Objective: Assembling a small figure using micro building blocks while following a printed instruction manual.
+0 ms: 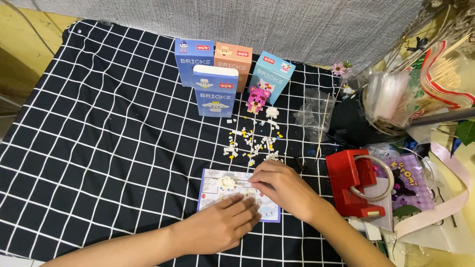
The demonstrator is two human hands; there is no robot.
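The person's left hand lies flat, fingers spread loosely open, pressing down the near edge of a pale instruction sheet on the black, white-gridded tabletop. The right hand rests over the sheet's right part, its fingers curled together and pinched at the tips; whether they nip a brick I cannot tell. Just left of those fingertips, on the sheet, sits a small white brick figure, too small to judge which way it faces. The sheet's long axis runs left to right. Beyond the hands lies a scatter of tiny white and yellow bricks, then a pink brick figure standing upright. Behind stand four upright boxes: a blue box, an orange box, a light-blue box in front, and a tilted turquoise box. A red tool lies to the right
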